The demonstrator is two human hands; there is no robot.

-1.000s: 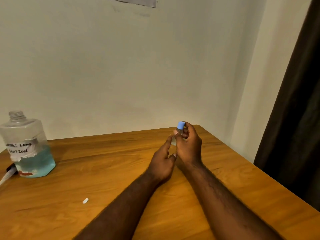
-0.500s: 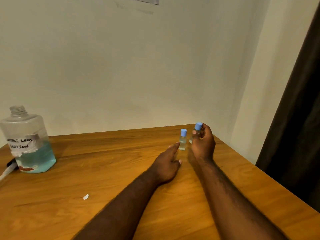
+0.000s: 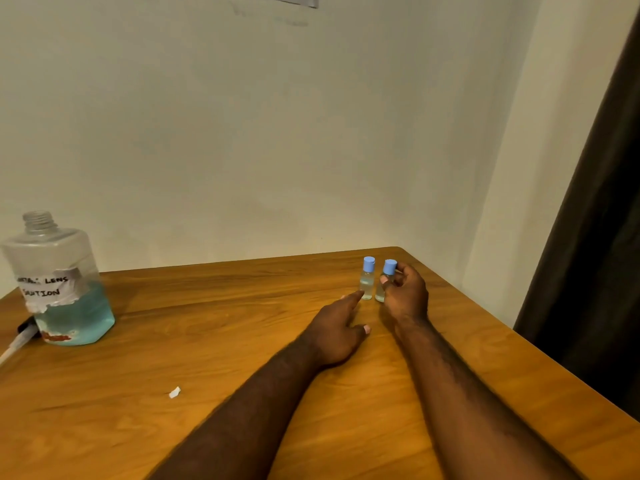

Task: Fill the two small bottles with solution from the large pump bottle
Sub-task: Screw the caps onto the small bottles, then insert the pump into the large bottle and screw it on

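Two small clear bottles with blue caps stand side by side near the far right corner of the wooden table [image 3: 242, 341]. The left small bottle [image 3: 367, 279] stands free. My right hand [image 3: 405, 296] is shut on the right small bottle [image 3: 387, 277], whose base is down at the tabletop. My left hand [image 3: 337, 329] rests flat on the table, fingers apart, one fingertip close to the left bottle's base. The large clear bottle [image 3: 62, 282] stands at the far left with its neck uncovered, about a third full of blue liquid, and carries a torn handwritten label.
The removed pump head [image 3: 15, 341] lies on the table beside the large bottle at the left edge. A small white scrap [image 3: 174, 392] lies on the near left of the table. A wall is close behind, and a dark curtain [image 3: 595, 237] hangs on the right.
My right hand has carried the second small bottle to the right and lowered it to the table beside the first. My left hand has let go and come down flat onto the tabletop.
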